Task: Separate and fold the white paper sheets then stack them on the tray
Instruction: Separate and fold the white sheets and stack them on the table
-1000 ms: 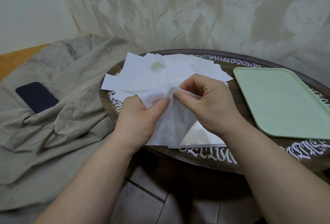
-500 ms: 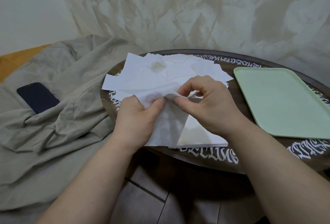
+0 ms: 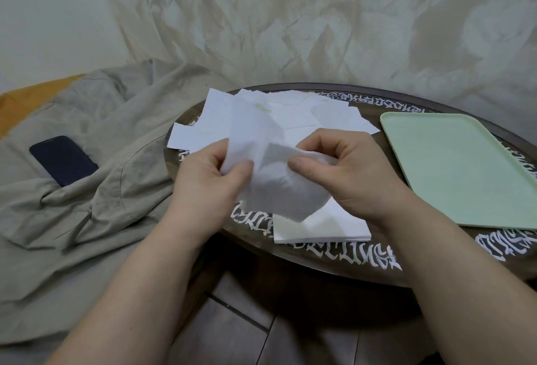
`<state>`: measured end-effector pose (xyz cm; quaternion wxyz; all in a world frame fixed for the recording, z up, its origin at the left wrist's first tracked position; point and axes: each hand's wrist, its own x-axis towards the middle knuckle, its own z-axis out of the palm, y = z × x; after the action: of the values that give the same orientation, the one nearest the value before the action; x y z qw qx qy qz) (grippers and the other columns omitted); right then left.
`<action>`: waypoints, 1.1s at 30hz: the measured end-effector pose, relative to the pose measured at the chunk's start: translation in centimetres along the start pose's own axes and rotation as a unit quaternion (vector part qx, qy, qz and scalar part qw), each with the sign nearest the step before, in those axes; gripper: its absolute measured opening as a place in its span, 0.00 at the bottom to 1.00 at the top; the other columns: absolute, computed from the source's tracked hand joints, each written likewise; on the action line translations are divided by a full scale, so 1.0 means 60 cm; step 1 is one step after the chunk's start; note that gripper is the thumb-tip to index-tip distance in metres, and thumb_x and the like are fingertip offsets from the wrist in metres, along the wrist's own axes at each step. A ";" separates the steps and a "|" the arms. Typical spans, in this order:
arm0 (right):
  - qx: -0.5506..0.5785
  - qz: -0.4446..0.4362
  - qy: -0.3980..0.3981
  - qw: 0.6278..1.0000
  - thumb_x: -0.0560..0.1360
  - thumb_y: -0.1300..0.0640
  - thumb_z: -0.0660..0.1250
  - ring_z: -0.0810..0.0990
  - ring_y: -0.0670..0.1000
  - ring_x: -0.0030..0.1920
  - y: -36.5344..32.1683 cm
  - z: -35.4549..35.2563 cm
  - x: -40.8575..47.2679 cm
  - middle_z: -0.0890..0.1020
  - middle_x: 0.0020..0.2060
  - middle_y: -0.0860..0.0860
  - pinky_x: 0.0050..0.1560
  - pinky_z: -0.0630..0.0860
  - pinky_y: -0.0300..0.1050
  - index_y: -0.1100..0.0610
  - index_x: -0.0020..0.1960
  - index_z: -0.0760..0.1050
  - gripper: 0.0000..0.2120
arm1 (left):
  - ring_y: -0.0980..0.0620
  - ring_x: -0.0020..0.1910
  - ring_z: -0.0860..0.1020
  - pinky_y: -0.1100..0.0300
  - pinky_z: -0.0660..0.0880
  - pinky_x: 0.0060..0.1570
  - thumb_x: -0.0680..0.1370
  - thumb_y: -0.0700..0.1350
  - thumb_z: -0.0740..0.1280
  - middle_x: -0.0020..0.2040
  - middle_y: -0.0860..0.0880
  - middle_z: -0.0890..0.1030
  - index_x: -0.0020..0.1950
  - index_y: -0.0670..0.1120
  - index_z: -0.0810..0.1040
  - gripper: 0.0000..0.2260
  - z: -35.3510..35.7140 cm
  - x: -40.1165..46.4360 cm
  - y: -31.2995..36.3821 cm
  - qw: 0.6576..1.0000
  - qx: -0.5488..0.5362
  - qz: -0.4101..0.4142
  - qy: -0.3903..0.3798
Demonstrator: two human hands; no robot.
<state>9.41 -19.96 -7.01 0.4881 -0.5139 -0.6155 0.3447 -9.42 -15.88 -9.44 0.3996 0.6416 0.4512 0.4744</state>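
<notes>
- Left hand and right hand each pinch one white sheet, lifted above the bench.
- Folded stack lies beneath, at the near edge.
- Green tray sits right, bare.

Since a second ago the thin white sheet has come up off the stack of sheets on the table and now hangs bunched between both hands. The left hand and right hand, each pinching an edge, have drawn apart. The lifted sheet now bares more of the stack and the white lettering beside it
</notes>
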 end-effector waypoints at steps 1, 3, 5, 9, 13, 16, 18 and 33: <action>-0.010 -0.002 0.004 1.000 0.73 0.61 0.73 0.76 0.42 0.36 0.001 0.001 0.001 0.82 0.34 0.46 0.38 0.71 0.36 0.55 0.38 0.80 0.06 | 0.51 0.40 0.78 0.52 0.77 0.42 0.70 0.42 0.66 0.42 0.43 0.85 0.46 0.48 0.84 0.09 0.003 -0.006 0.005 0.999 0.006 0.002 -0.039; -0.037 -0.008 0.009 0.999 0.73 0.60 0.73 0.76 0.41 0.37 0.007 0.002 0.003 0.82 0.35 0.45 0.40 0.72 0.38 0.55 0.38 0.80 0.05 | 0.55 0.40 0.80 0.58 0.76 0.44 0.69 0.40 0.65 0.40 0.47 0.85 0.42 0.48 0.84 0.10 0.009 -0.015 0.012 0.994 -0.020 -0.004 -0.105; -0.050 -0.010 0.002 0.999 0.73 0.60 0.73 0.76 0.41 0.38 0.010 0.002 0.003 0.83 0.37 0.45 0.42 0.72 0.41 0.57 0.39 0.81 0.05 | 0.52 0.41 0.79 0.56 0.73 0.45 0.68 0.45 0.67 0.39 0.49 0.83 0.39 0.50 0.83 0.05 0.009 -0.015 0.016 0.989 -0.072 -0.024 -0.123; -0.079 -0.015 -0.025 0.996 0.72 0.61 0.73 0.77 0.41 0.39 0.012 0.001 0.000 0.82 0.37 0.42 0.45 0.73 0.41 0.53 0.37 0.79 0.07 | 0.48 0.49 0.82 0.46 0.74 0.55 0.68 0.58 0.69 0.48 0.47 0.85 0.51 0.51 0.82 0.17 0.002 -0.012 0.015 0.978 -0.142 -0.067 -0.140; -0.092 -0.001 -0.028 0.995 0.72 0.60 0.74 0.78 0.41 0.38 0.012 0.002 0.002 0.83 0.37 0.46 0.43 0.73 0.40 0.52 0.37 0.80 0.07 | 0.47 0.45 0.77 0.35 0.74 0.53 0.74 0.62 0.63 0.45 0.39 0.82 0.47 0.41 0.80 0.23 0.011 -0.012 0.009 0.994 -0.035 -0.043 -0.096; 0.002 0.021 -0.021 1.000 0.71 0.63 0.74 0.78 0.43 0.37 0.003 -0.005 0.000 0.82 0.34 0.49 0.41 0.73 0.38 0.58 0.38 0.81 0.05 | 0.48 0.41 0.75 0.45 0.76 0.45 0.76 0.55 0.61 0.44 0.33 0.80 0.45 0.43 0.80 0.16 0.008 -0.004 0.008 1.000 -0.018 -0.015 -0.007; 0.073 0.033 -0.017 0.997 0.71 0.65 0.74 0.79 0.46 0.37 -0.002 -0.011 -0.003 0.82 0.35 0.51 0.39 0.74 0.37 0.61 0.38 0.80 0.04 | 0.50 0.40 0.75 0.53 0.73 0.43 0.76 0.51 0.62 0.40 0.40 0.81 0.46 0.47 0.82 0.12 0.005 -0.003 0.009 0.999 -0.027 -0.013 0.015; 0.025 0.025 0.038 0.999 0.71 0.62 0.74 0.79 0.40 0.40 0.006 -0.001 0.004 0.85 0.39 0.47 0.43 0.75 0.35 0.56 0.39 0.82 0.04 | 0.46 0.45 0.75 0.49 0.70 0.49 0.77 0.52 0.62 0.50 0.30 0.79 0.51 0.41 0.83 0.16 0.022 -0.013 0.008 0.984 -0.088 -0.060 -0.144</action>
<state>9.57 -19.63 -7.24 0.5147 -0.5296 -0.5750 0.3522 -8.14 -16.86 -9.50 0.5426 0.6375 0.3833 0.3901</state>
